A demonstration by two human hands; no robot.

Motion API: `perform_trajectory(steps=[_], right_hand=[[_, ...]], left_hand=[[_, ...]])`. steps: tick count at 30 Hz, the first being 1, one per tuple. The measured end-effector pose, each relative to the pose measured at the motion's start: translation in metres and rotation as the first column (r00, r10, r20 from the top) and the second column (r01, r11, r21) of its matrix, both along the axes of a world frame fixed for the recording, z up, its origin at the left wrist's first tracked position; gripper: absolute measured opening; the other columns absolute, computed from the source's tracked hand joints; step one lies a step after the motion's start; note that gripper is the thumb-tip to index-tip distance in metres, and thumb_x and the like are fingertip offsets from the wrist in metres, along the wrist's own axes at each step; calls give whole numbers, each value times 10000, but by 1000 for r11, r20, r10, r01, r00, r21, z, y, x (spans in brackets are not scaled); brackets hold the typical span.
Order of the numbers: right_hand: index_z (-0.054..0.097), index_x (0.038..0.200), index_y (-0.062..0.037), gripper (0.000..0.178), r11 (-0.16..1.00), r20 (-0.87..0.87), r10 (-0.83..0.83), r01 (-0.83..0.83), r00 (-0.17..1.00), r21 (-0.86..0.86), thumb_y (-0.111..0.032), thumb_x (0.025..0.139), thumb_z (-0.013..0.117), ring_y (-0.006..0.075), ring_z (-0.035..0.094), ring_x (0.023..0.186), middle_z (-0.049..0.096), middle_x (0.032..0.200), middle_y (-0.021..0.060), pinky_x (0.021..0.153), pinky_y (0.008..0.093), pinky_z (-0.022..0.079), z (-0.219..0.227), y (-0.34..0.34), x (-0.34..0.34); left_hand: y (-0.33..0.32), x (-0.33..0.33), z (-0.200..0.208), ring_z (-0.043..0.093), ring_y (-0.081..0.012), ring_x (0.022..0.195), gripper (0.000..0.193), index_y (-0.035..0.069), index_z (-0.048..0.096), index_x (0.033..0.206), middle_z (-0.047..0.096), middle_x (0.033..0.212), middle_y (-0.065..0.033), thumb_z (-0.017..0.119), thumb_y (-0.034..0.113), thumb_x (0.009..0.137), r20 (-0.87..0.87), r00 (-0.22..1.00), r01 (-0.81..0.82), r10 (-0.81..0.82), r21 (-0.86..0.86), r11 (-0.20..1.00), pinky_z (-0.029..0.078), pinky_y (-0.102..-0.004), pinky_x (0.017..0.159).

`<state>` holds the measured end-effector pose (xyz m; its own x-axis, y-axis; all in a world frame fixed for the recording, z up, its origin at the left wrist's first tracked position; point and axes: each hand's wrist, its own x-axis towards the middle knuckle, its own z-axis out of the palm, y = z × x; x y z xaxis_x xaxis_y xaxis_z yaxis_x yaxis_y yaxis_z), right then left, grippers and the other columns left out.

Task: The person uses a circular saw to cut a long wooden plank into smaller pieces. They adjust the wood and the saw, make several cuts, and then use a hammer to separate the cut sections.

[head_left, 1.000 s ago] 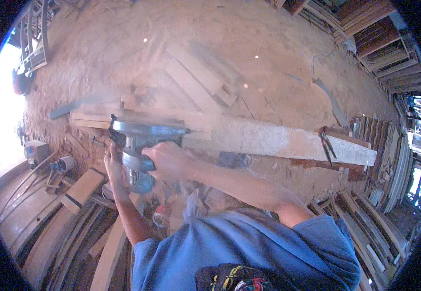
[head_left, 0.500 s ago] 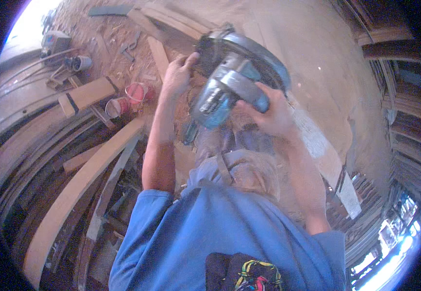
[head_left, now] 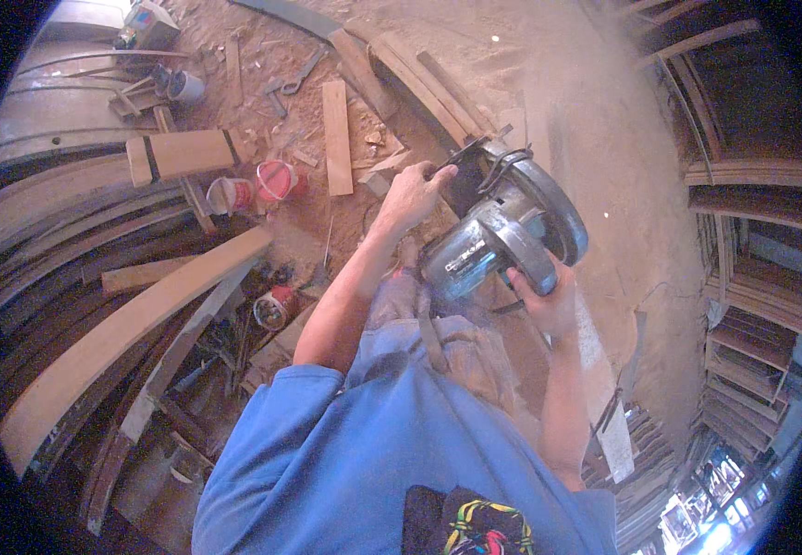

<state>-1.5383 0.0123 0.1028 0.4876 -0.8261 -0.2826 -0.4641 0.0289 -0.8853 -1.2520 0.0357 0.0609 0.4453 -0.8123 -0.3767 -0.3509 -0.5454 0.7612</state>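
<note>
Metal and hard plastic seem to make up the power saw, which sits just above and right of the middle of the frame. It looks heavy and stiff, with most of its weight likely in the fat blue motor and the round guard. It would not bend, and dust could make it a bit slippery. The best place to hold it is the looped handle, with a second hand on the front edge, well away from the blade side.

The right hand is curled around that handle, with its thumb on the near side. The left hand is bent around the saw's dark front edge; its thumb shows, but some fingertips are hidden. A long whitish board pokes out to the lower right. I cannot tell if the saw rests on it.

Pale letters run along the motor's side. The blue shirt has a dark patch with yellow and pink lines at the bottom of the frame. Marks on the white-and-red bucket, left of the middle, are too small to read.
</note>
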Motion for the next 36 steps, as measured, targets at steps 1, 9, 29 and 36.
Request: perform_trajectory(steps=[1,9,29,36], right_hand=[[686,1124,31,365,997,-54,12,-16,998,-74,-175,849,808,247,674,952,721,1032,141,844,352,521,-1,1,-2],[696,945,6,203,983,25,122,-118,992,-143,-121,832,806,177,668,709,712,774,93,667,337,513,26,-13,8],[689,902,-22,213,950,72,177,-151,982,-274,-94,738,806,317,707,726,692,788,157,636,379,525,0,-24,0],[682,934,-18,272,950,144,218,-176,965,-258,-101,708,807,344,705,729,692,799,158,627,387,526,-9,-28,3]], left_hand=[[0,1,-2,667,-415,1096,648,-70,673,1152,697,1101,-291,601,543,956,0,1000,2,-2,-8,1000,497,-467,945],[-3,-2,-12,686,-391,1048,597,-51,679,1151,709,1066,-275,586,512,976,-12,1000,-28,28,6,1000,511,-442,906],[-11,-5,-6,711,-339,986,500,-12,704,1151,737,1023,-221,596,449,988,-96,992,-76,82,59,995,515,-422,886],[-11,1,-16,711,-259,869,472,18,723,1128,743,951,-185,598,452,989,53,998,-32,33,-33,999,527,-391,822]])
